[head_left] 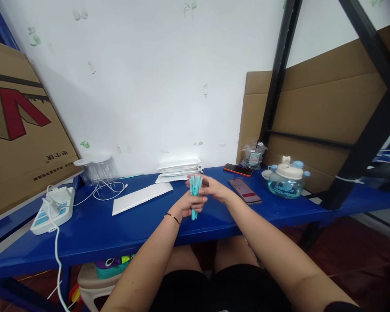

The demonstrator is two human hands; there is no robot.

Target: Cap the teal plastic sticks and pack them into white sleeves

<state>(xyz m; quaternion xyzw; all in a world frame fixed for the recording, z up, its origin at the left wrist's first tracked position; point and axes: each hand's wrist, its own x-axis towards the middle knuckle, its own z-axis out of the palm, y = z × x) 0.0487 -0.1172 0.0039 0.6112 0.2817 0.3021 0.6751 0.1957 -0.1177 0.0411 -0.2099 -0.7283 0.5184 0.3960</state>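
Note:
A bundle of slim teal strips [195, 185] stands nearly upright above the front middle of the blue table; their exact kind is too small to tell. My left hand [191, 203] is closed round the lower part, and the strips' ends poke out below it. At the upper part, my right hand [212, 189] is closed on the same bundle from the right, its fingers partly hidden behind the strips. Just behind my hands lies a stack of white packets [178, 168]. A single flat white packet [143, 197] rests to the left of them.
On the blue table [117, 236], a power strip [53, 210], white cable [108, 198] and clear plastic containers [99, 170] sit left. Right are a lit phone [245, 190], another phone [238, 169], a wrapped jar [254, 157] and a water bottle [286, 180]. Cardboard flanks both sides.

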